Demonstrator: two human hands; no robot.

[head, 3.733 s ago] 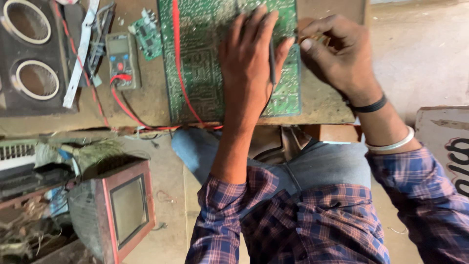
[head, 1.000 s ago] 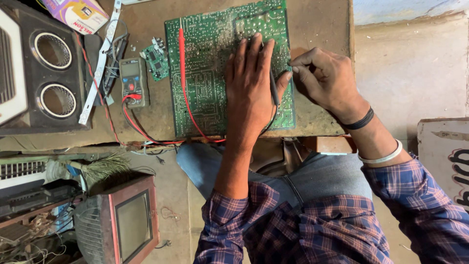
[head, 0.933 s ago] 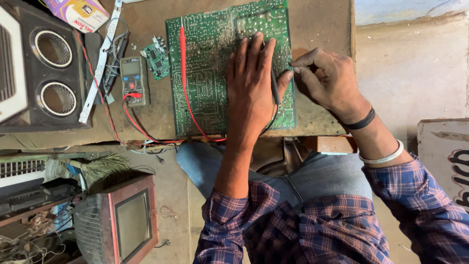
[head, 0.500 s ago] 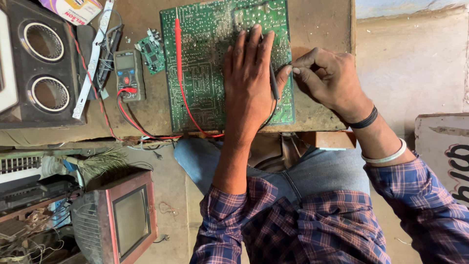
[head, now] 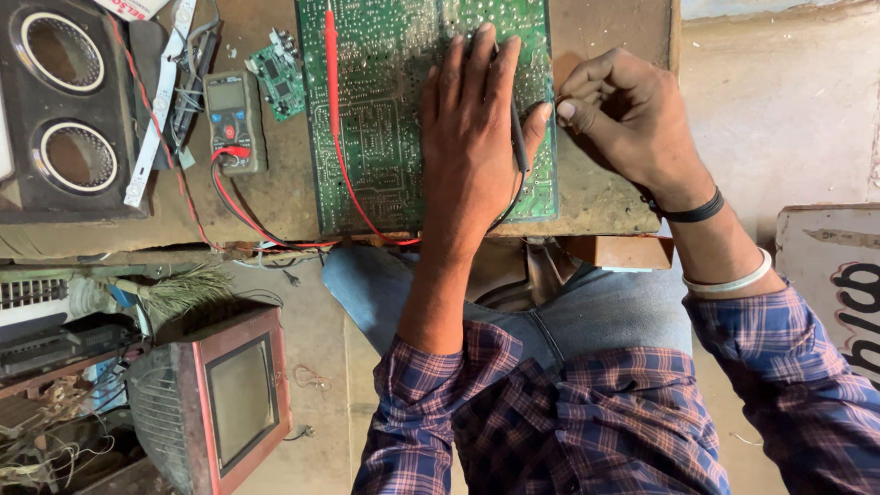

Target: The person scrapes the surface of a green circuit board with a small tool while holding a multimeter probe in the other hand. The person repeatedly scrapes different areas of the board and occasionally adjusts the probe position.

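1. The board (head: 385, 110) is lain solder side up on the bench (head: 605, 192); it is found directly under the left fingers and just to the left of the right fingertips.
2. The left hand (head: 472, 137) is laid flat on the board, palm down, fingers extended and slightly spread, nothing being gripped between them. A black probe (head: 519, 147) is lodged between its thumb and palm; whether it is pinched or merely resting cannot be told.
3. The right hand (head: 623, 115) is held at the board's right edge, thumb and forefinger closed narrowly together. What is pinched there is too small to be identified.
4. For the probing in hand, the board should be kept pressed flat by the left palm so that it cannot slide, and the right wrist should be braced on the bench so that the fingertips are steadied over the fine pads.
5. The red probe (head: 330, 55) is left lying on the board, well left of the left fingers; its lead (head: 275, 229) is run back to the meter (head: 235, 121).
6. The left forearm is extended straight up from the lap; the right forearm is angled in from the right, wrist bent, with a black band (head: 694, 211) and a white bangle (head: 731, 280) worn.
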